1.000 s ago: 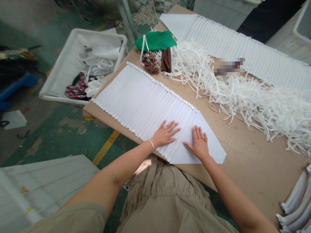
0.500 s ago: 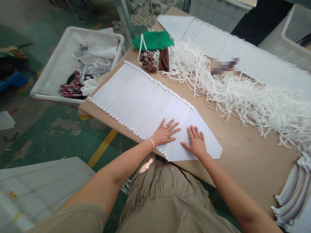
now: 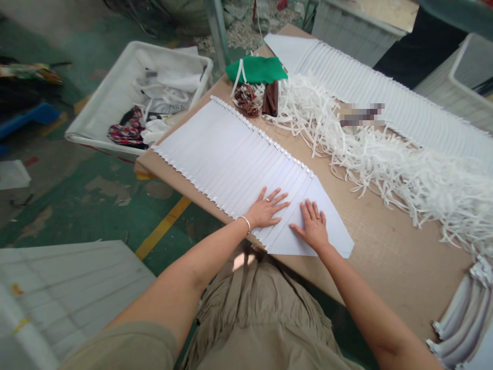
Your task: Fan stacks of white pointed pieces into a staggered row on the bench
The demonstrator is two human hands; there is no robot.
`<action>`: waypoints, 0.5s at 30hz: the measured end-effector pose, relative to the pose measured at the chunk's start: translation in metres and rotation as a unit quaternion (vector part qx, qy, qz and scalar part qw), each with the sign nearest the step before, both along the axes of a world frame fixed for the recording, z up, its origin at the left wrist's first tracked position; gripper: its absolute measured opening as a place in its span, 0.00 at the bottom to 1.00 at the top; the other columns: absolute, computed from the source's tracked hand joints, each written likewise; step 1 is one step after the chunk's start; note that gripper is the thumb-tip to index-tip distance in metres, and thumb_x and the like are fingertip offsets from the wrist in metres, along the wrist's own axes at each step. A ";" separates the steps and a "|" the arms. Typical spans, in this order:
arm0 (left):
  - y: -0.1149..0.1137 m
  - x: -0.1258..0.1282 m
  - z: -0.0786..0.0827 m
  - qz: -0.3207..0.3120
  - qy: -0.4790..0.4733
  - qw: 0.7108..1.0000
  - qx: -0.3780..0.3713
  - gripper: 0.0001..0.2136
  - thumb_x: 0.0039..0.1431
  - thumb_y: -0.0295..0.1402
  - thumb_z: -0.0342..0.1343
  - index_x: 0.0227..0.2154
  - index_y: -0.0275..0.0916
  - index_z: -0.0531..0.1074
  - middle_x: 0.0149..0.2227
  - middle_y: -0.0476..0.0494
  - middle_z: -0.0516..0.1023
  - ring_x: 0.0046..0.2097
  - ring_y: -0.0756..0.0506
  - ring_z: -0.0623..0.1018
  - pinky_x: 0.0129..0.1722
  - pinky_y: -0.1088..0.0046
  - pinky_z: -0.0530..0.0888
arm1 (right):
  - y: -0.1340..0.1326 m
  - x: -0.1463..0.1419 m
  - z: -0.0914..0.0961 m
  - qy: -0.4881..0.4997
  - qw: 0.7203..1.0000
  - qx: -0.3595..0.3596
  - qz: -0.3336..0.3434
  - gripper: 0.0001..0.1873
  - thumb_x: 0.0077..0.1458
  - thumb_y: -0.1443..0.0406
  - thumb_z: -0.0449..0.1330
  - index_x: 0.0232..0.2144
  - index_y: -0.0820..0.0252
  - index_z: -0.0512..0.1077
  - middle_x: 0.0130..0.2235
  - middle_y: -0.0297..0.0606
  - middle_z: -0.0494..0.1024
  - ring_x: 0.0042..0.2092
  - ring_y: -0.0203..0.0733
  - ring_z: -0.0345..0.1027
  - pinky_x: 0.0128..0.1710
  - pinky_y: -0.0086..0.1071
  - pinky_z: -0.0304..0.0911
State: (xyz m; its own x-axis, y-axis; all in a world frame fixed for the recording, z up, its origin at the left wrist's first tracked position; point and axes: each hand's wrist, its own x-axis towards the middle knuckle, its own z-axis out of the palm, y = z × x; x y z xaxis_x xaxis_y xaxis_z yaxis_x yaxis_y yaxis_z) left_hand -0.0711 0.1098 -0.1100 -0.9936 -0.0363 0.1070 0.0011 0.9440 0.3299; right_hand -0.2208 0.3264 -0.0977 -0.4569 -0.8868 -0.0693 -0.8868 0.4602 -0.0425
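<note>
A fanned row of overlapping white sheets lies along the near edge of the brown table, with small white tabs showing along its two long sides. My left hand rests flat on the sheets, fingers spread, a ring and a bracelet on it. To its right, my right hand lies on the broad, fully exposed end sheet, its fingers stretched out. Neither hand grips anything. Whether the sheets are paper or fabric I cannot tell.
Beyond the sheets is a long heap of white straps, with a second fanned row behind it. Green cloth and brown pieces lie at the far left corner. A white bin of cloth scraps stands left; bundled white pieces lie right.
The view has shifted slightly, so the table and bin appear a little further right. Both hands stay flat in nearly the same places on the sheets.
</note>
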 end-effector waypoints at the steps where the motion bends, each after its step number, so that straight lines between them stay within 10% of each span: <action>1: 0.000 0.000 -0.001 0.002 0.003 1.000 -0.006 0.33 0.63 0.48 0.51 0.69 0.51 0.50 0.73 0.46 0.45 0.73 0.35 0.43 0.67 0.36 0.34 | -0.005 0.000 0.000 0.001 1.000 -0.005 0.002 0.45 0.62 0.43 0.48 0.71 0.55 0.40 0.73 0.41 0.42 0.73 0.53 0.31 0.68 0.57 0.37; 15: 0.000 -0.002 -0.010 0.021 0.026 0.999 -0.039 0.30 0.68 0.50 0.41 0.69 0.47 0.49 0.73 0.46 0.48 0.73 0.37 0.43 0.68 0.37 0.39 | -0.037 0.002 0.002 -0.005 1.000 -0.020 0.008 0.43 0.62 0.45 0.49 0.71 0.57 0.42 0.73 0.40 0.45 0.73 0.51 0.32 0.68 0.55 0.36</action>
State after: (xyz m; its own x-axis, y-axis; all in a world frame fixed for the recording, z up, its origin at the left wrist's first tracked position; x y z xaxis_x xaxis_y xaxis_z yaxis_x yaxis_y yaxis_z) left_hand -0.0730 0.1100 -0.1202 -0.9846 -0.0668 0.1616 -0.0237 0.9666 0.2551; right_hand -0.2185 0.2897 -0.0959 -0.4429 -0.8958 -0.0373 -0.8931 0.4445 -0.0699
